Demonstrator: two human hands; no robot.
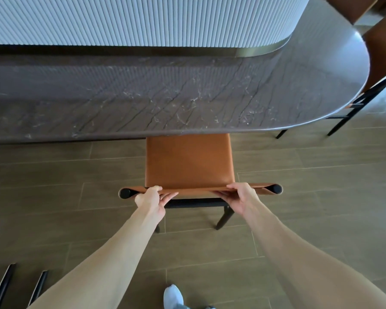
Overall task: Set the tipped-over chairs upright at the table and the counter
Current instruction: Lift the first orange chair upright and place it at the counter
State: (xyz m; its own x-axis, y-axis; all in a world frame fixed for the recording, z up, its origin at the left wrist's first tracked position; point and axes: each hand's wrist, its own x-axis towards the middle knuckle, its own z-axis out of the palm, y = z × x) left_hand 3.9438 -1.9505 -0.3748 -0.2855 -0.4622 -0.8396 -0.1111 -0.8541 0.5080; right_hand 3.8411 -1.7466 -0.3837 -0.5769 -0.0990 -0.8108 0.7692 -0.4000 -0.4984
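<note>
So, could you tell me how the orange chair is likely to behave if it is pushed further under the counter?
The orange chair probably slides readily: thin black legs on smooth floor tiles. Pushed high at the backrest, where the left hand and right hand grip, it might tip forward. Its frame looks stiff.

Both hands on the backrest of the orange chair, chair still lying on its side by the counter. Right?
Not quite. The head view shows the orange chair upright, seat tucked under the counter. Left hand and right hand do hold its backrest.

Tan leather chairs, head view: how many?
2 clear: one tan leather chair upright at the dark marble counter, both hands on its backrest; another past the counter's rounded end. Black legs at bottom left may be a third.
</note>
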